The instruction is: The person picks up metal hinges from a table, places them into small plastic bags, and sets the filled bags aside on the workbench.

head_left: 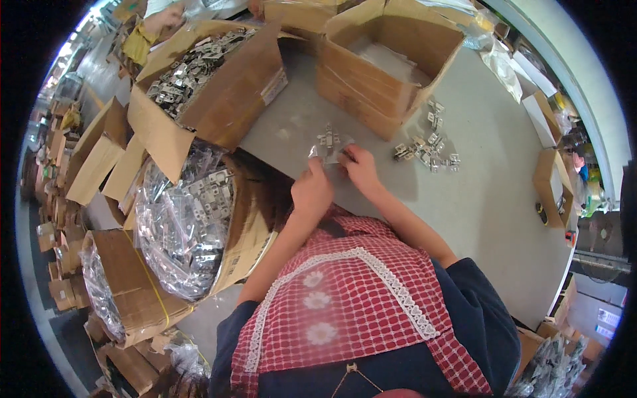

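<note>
Over the grey tabletop (464, 219), my left hand (313, 191) pinches the near left edge of a small clear plastic bag (320, 154). My right hand (361, 169) has its thumb and fingers closed on the right side of the same bag. Just beyond the fingers is a silvery metal hinge (328, 137); whether it lies inside the bag or behind it I cannot tell. To the right of my right hand, several similar metal hinges (430, 151) form a loose pile on the table.
An open carton (361, 86) with flat clear bags stands at the back. Left of it, a carton (232, 93) is heaped with metal hinges. Lower left, another carton (159, 298) holds bagged metal parts. A small box (549, 189) sits at the right edge. A person's hand (164, 18) shows far left.
</note>
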Tool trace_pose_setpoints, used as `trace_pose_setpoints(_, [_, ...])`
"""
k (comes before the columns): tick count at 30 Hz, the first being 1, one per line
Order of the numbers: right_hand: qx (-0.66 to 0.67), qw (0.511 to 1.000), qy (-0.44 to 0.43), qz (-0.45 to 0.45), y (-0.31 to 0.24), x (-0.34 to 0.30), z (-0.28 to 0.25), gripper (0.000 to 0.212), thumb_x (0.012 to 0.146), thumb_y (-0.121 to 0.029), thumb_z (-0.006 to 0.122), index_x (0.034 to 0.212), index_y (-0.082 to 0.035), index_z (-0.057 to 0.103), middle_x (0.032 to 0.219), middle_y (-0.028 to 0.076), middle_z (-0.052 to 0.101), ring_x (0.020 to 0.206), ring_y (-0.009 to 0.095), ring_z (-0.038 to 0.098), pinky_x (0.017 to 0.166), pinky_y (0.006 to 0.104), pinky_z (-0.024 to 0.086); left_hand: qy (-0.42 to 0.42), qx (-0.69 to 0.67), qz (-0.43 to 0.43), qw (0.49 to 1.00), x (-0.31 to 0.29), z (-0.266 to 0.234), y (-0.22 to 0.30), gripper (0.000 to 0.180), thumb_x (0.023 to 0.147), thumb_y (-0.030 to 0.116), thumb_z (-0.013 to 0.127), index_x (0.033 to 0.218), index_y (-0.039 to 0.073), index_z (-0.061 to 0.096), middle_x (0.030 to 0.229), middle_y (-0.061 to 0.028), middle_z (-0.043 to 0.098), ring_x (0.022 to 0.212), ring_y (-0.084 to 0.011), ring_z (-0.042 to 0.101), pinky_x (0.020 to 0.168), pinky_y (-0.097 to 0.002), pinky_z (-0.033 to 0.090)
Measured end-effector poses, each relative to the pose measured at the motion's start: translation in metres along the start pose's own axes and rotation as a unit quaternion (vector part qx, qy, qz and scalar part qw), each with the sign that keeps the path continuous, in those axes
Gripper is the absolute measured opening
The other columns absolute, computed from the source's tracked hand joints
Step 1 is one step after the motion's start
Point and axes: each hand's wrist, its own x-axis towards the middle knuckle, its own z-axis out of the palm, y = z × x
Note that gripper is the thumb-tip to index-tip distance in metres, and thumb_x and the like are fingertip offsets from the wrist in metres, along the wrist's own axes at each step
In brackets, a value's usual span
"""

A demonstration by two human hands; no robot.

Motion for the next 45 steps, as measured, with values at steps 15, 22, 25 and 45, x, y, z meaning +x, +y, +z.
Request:
trace_pose_setpoints(15, [-0.576,0.807,0.118,-0.060,-0.033,-0.030,-0.112,0.024,0.080,-0.016,0.065,0.103,-0.010,0.067,0.102,0.019,0.060,0.096,0.038,0.061,0.079,0.0475,0.052,-0.059,-0.041,-0.065,0.995,-0.007,0.005,-0.030,0.029,0.085,0.018,0.058,0.111,0.006,0.050,0.072,-0.0189,0.065,0.064,-0.0360,0.066,0.055,-0.0466,0.052])
trace_pose_setpoints(22, [-0.463,0.868,0.030,-0.179,-0.004,-0.040,-0.120,0.035,0.076,-0.007,0.065,0.111,-0.008,0.061,0.110,0.018,0.051,0.102,0.039,0.054,0.084,0.0455,0.050,-0.060,-0.074,-0.076,0.993,-0.005,0.008,-0.029,0.029,0.087,0.020,0.058,0.111,0.007,0.050,0.067,-0.0181,0.064,0.062,-0.0368,0.065,0.056,-0.0473,0.051])
trace_pose_setpoints(25, [-0.438,0.880,0.009,-0.186,-0.005,-0.049,-0.113,0.035,0.075,-0.006,0.066,0.110,-0.008,0.061,0.112,0.018,0.052,0.103,0.039,0.054,0.084,0.0458,0.050,-0.065,-0.084,-0.087,0.990,-0.005,0.008,-0.029,0.030,0.087,0.020,0.058,0.112,0.007,0.049,0.067,-0.0182,0.064,0.062,-0.0372,0.065,0.056,-0.0477,0.051])
trace_pose_setpoints(45, [-0.494,0.845,0.039,-0.201,-0.030,-0.052,-0.086,0.037,0.072,-0.001,0.062,0.108,-0.003,0.054,0.111,0.019,0.054,0.098,0.040,0.055,0.081,0.0473,0.047,-0.097,-0.114,-0.117,0.982,-0.009,0.008,-0.032,0.032,0.086,0.019,0.056,0.115,0.008,0.049,0.073,-0.0205,0.066,0.065,-0.0387,0.065,0.059,-0.0482,0.052])
